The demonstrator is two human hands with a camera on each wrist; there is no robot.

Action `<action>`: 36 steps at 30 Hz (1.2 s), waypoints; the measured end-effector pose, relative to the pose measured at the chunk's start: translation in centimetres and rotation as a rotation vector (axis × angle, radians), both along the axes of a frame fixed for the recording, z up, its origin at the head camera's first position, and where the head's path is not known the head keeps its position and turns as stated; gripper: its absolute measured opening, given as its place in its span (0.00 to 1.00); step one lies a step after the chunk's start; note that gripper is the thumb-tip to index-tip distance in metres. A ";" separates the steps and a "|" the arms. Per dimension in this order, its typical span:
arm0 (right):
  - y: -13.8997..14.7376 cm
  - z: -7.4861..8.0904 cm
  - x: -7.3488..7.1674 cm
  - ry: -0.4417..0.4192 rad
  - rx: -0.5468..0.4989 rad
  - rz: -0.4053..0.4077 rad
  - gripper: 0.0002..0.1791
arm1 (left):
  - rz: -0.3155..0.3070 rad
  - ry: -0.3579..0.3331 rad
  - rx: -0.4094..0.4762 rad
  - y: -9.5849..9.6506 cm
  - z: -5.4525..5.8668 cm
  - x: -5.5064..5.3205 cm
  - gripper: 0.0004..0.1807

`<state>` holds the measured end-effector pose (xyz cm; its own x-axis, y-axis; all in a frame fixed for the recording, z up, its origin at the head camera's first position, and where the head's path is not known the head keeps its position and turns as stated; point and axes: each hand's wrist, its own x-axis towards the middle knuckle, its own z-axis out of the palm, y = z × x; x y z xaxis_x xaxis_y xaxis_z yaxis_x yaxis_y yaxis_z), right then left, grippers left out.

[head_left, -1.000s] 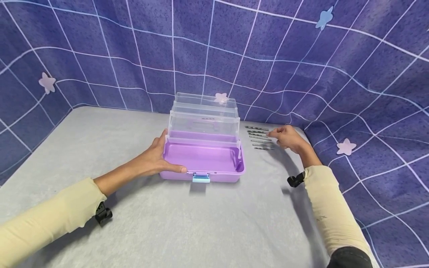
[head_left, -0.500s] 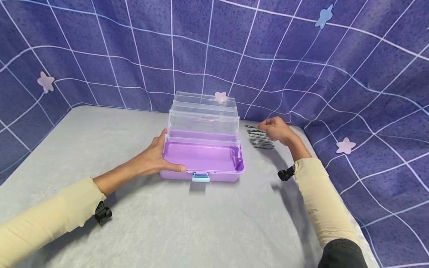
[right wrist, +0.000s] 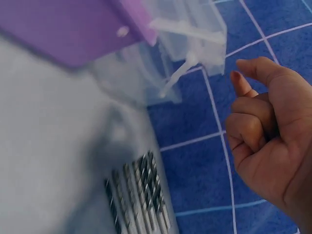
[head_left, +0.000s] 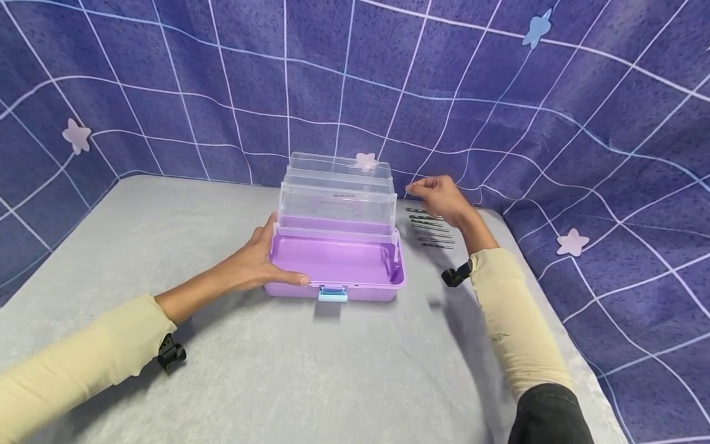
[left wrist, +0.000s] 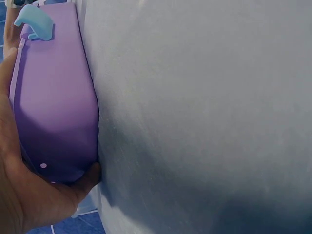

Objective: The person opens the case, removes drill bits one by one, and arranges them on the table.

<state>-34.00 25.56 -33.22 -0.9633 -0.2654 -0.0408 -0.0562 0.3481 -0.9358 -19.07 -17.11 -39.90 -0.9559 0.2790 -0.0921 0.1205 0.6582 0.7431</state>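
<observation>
A purple toolbox (head_left: 333,293) stands with its clear tiered trays (head_left: 338,206) raised at the back. My left hand (head_left: 252,265) grips its left end, the thumb along the front rim near the light-blue latch (head_left: 333,294). The left wrist view shows this left hand (left wrist: 34,195) around the purple wall. My right hand (head_left: 440,197) hangs above the back of the table, right of the trays. In the right wrist view, its fingers curl and thumb and index come together; whether something thin lies between them cannot be seen. Below it lie several drill bits (head_left: 432,229) in a row.
A few small dark pieces (head_left: 345,196) lie in one clear tray. The purple compartment (head_left: 333,259) below shows a bare floor. Behind the grey tabletop (head_left: 355,370) hangs a blue gridded cloth (head_left: 222,74) with stars, which also rises at both sides.
My right hand has moved left and up, from the drill bits toward the trays. The row of bits looks the same. My left hand keeps its grip on the toolbox.
</observation>
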 end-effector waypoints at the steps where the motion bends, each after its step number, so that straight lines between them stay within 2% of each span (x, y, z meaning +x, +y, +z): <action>1: -0.4 0.2 -0.1 0.006 -0.019 -0.002 0.11 | 0.000 -0.001 -0.004 0.0 0.0 0.0 0.95; 5: -2.1 1.2 -0.5 0.047 -0.014 0.009 0.10 | 0.001 -0.001 0.000 -0.1 0.1 0.1 0.95; 11: -4.6 2.1 -0.9 0.145 0.216 0.068 0.14 | 0.003 0.000 0.000 -0.2 0.1 0.2 0.94; 16: -5.8 2.6 -1.4 0.150 0.324 0.130 0.15 | 0.006 -0.007 -0.007 -0.1 0.1 0.3 0.94; 21: -6.5 3.4 -1.7 0.240 0.464 0.187 0.12 | 0.008 -0.006 -0.019 0.0 0.1 0.3 0.94; 29: -8.1 4.0 -1.9 0.340 0.559 0.234 0.11 | 0.005 -0.003 -0.013 0.1 -0.1 0.2 0.95; 36: -8.8 4.2 -2.0 0.381 0.679 0.264 0.09 | 0.001 -0.001 -0.001 0.1 0.0 0.0 0.95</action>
